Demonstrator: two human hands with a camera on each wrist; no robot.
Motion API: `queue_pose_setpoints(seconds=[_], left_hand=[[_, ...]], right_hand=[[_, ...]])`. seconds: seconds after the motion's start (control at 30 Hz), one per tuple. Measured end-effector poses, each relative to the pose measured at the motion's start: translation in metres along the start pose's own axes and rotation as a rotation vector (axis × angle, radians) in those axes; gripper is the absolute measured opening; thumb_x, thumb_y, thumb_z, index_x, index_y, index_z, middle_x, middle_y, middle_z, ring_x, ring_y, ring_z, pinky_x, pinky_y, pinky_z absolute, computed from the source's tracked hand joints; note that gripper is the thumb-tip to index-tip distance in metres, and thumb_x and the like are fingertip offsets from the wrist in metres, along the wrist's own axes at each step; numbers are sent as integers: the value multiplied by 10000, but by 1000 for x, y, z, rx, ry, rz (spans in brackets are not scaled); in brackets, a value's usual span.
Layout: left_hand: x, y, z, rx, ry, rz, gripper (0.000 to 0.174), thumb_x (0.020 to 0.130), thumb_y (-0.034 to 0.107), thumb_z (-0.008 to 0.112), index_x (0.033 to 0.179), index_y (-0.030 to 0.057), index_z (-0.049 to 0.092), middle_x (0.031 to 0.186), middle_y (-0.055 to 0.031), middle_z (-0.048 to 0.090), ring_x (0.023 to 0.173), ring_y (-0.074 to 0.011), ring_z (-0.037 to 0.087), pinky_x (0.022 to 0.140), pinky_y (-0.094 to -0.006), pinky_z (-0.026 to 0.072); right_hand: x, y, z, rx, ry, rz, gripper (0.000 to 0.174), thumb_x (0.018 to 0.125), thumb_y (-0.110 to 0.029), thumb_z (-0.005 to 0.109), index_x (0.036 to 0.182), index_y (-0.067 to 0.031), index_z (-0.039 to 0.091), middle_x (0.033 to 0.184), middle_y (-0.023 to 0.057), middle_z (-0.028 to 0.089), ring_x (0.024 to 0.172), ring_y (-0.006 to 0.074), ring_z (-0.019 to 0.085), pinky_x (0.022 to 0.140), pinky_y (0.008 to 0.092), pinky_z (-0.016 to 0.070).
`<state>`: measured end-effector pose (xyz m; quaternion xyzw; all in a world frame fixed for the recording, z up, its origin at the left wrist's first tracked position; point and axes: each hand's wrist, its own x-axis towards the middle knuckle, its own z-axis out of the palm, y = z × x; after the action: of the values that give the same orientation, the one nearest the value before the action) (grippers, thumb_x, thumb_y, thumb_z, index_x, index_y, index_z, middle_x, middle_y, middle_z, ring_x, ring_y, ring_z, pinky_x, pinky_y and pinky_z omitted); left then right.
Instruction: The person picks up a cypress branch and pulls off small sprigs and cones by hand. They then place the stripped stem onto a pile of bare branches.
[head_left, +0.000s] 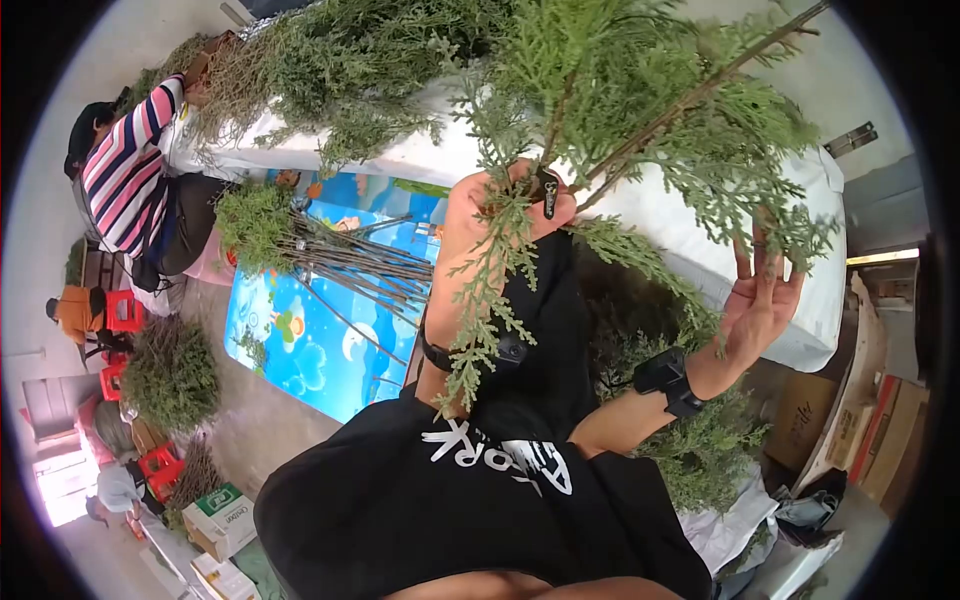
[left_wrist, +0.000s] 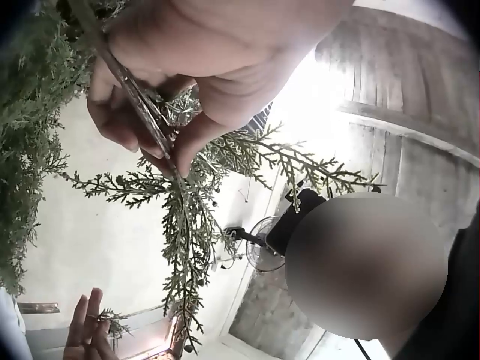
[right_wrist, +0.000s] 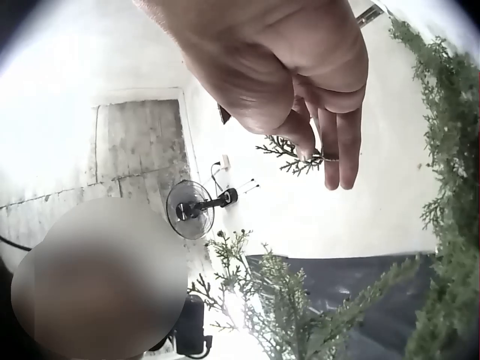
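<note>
My left hand (head_left: 490,205) grips woody cypress-like stems, and a long brown branch (head_left: 690,100) with green foliage rises up and right from it. A small black piece with white marks (head_left: 549,194) shows at its fingers. In the left wrist view, the thumb and fingers of the left hand (left_wrist: 202,67) pinch a stem (left_wrist: 135,94), with leafy sprays hanging below. My right hand (head_left: 760,310) is raised to the right, behind the foliage tips. In the right wrist view, the right hand (right_wrist: 292,75) pinches a small green sprig (right_wrist: 289,154) between thumb and fingers, other fingers extended.
Cut stems (head_left: 350,265) lie on a blue patterned mat (head_left: 300,345). Greenery (head_left: 360,75) is heaped on a white-covered table (head_left: 450,150). A person in a striped top (head_left: 130,185) sits at the left; bundles, red stools and cardboard boxes (head_left: 800,425) stand around.
</note>
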<state>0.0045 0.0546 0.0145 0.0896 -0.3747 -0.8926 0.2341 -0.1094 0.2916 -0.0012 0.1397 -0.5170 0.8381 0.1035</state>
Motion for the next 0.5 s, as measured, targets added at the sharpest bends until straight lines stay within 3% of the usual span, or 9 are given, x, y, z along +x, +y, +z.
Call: queue_pose_setpoints(seconds=[0.03, 0.13, 0.2, 0.23, 0.27, 0.33, 0.37, 0.43, 0.5], left_hand=[[0, -1, 1, -133, 4, -23, 68, 817, -34, 603, 847, -70, 554, 858, -147, 608, 805, -224, 627, 817, -353, 550], [0, 5, 0, 4, 51, 8, 41, 802, -77, 597, 808, -66, 557, 854, -127, 611, 760, -193, 611, 741, -339, 567], [-6, 6, 4, 351, 71, 138, 73, 778, -85, 628, 785, -61, 559, 827, -107, 622, 728, -164, 602, 708, -317, 561], [-11, 9, 13, 172, 99, 163, 110, 756, -73, 666, 768, -52, 558, 785, -77, 624, 707, -132, 591, 683, -285, 540], [-16, 11, 22, -6, 123, 195, 149, 733, -62, 704, 751, -44, 557, 743, -47, 626, 685, -100, 580, 658, -252, 519], [-9, 14, 10, 417, 91, 187, 169, 725, -49, 722, 745, -44, 554, 714, -25, 621, 669, -82, 574, 647, -231, 500], [-9, 12, 12, 179, 79, 163, 141, 738, -56, 701, 752, -41, 561, 735, -19, 617, 677, -72, 571, 633, -225, 495], [-4, 2, 5, -119, 86, 102, 127, 736, -69, 688, 761, -35, 568, 742, -21, 619, 669, -71, 574, 631, -222, 496], [-7, 2, 2, -68, 56, 141, 126, 725, -93, 675, 766, -27, 575, 752, -25, 616, 676, -70, 574, 632, -218, 496]], right_hand=[[-2, 0, -1, -2, 36, -19, 360, 921, -15, 483, 1266, -17, 378, 1235, 220, 517, 1099, 298, 549, 977, 483, 447], [-7, 0, -10, 6, 134, -89, 356, 898, 16, 506, 1239, -23, 410, 1220, 191, 530, 1107, 284, 547, 991, 507, 426], [-10, -5, -19, 26, 188, -152, 363, 881, 51, 509, 1226, -14, 417, 1169, 181, 560, 1115, 296, 548, 1008, 553, 396], [-10, -11, -19, 125, 46, -222, 287, 878, 44, 528, 1155, -10, 481, 1194, 176, 559, 1130, 291, 538, 989, 525, 406], [-11, -15, -19, 78, 60, -222, 266, 876, 29, 545, 1136, -2, 498, 1157, 175, 578, 1109, 276, 546, 974, 522, 415], [-12, -30, -9, -17, 86, -230, 231, 872, -2, 580, 1098, 13, 531, 1082, 173, 615, 1067, 246, 560, 943, 515, 433], [-14, -33, 1, -44, 90, -229, 250, 868, -17, 596, 1103, 38, 531, 1133, 207, 591, 1050, 263, 564, 897, 459, 466], [-19, -39, 6, -15, 42, -219, 274, 863, -18, 603, 1118, 47, 528, 1156, 239, 570, 1035, 278, 567, 890, 427, 478], [-21, -41, 11, -15, 2, -234, 313, 859, -14, 606, 1150, 59, 517, 1170, 285, 543, 1012, 293, 570, 875, 374, 496]])
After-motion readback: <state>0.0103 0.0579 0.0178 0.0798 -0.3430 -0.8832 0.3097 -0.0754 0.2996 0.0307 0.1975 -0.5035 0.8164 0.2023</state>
